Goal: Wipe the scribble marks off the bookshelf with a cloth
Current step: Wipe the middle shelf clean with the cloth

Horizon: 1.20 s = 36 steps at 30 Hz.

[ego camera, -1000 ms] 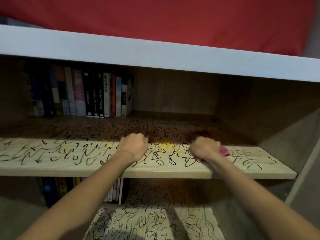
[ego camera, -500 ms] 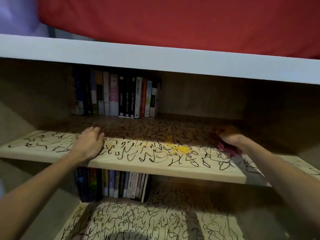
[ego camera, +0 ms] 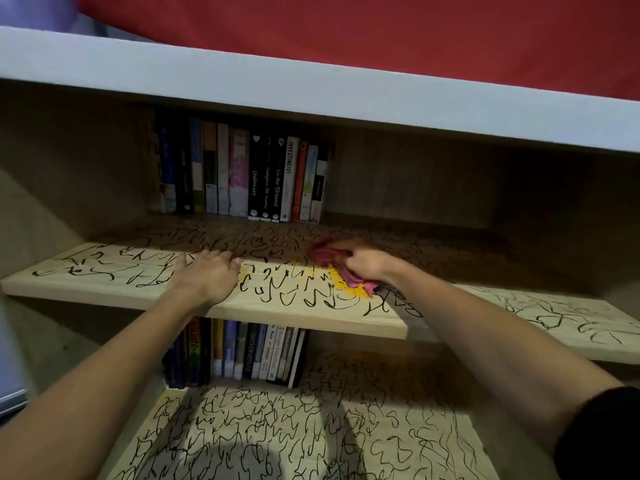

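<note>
While the right hand (ego camera: 367, 264) bunches the pink cloth (ego camera: 351, 279) on the shelf (ego camera: 311, 316), the scribbles (ego camera: 311, 299) stretch leftward along it toward the flat, open left hand (ego camera: 207, 276).

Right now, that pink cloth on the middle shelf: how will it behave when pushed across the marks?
Likely floppy: the crumpled pink cloth bunches in folds under the right hand, so it would probably drag and fold, not slide flat. Seems light: it holds no shape. Might smear: yellow residue lies at its edge on the scribbled wooden shelf.
</note>
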### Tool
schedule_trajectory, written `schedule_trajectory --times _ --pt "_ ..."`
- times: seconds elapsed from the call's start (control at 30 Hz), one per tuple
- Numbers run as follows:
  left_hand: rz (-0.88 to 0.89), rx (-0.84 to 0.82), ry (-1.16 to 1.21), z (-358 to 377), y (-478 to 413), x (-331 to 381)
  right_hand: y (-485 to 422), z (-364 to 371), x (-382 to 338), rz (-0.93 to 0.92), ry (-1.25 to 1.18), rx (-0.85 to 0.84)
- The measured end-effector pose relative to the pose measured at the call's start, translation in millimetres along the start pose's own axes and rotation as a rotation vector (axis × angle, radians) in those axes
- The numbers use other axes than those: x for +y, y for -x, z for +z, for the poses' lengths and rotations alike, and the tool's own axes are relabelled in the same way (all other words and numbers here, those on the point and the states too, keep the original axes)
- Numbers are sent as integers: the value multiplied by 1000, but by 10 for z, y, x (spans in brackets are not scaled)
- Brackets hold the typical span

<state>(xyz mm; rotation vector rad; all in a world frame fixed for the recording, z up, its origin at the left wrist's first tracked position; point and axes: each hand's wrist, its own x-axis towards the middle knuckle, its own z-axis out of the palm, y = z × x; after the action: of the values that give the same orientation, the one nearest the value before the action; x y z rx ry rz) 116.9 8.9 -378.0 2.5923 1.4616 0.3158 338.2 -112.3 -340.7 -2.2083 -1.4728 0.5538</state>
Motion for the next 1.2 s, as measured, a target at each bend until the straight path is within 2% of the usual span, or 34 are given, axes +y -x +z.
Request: schedule_trajectory --times 0.07,0.13,0.2,0.27,0.33,0.43,0.5,0.63,0.73,0.8,0.93,1.07,1.13,1.2 --pt "14 -3 -15 -9 7 -4 170 -156 1 -32 -117 16" --pt "25 -5 -17 -4 -9 -11 294 -397 193 -15 -127 155" --pt "37 -3 -14 13 -28 -22 436 -604 551 136 -74 258" --pt "46 10 -16 30 -46 -25 552 -688 914 382 18 241" --pt "47 30 -6 44 -52 -15 621 -608 1086 490 169 287" --pt "46 65 16 53 -56 2 609 -239 850 375 307 446" --pt "40 69 12 50 -59 2 520 38 509 292 317 466" --pt "49 128 85 17 -16 34 252 499 -171 148 256 399" --pt "123 311 150 -68 120 1 141 459 -482 119 -25 280" --pt "135 404 151 -185 177 -193 61 229 -503 168 -218 267" --pt "-58 441 205 -340 175 -845 -85 -227 -64 239 -173 519" --pt "-213 375 250 -231 241 -964 -319 -191 328 343 -153 432" --pt "-212 442 280 -202 197 -952 -583 -129 294 285 -98 477" --pt "-224 468 289 -207 164 -979 -818 -24 125 191 -13 401"
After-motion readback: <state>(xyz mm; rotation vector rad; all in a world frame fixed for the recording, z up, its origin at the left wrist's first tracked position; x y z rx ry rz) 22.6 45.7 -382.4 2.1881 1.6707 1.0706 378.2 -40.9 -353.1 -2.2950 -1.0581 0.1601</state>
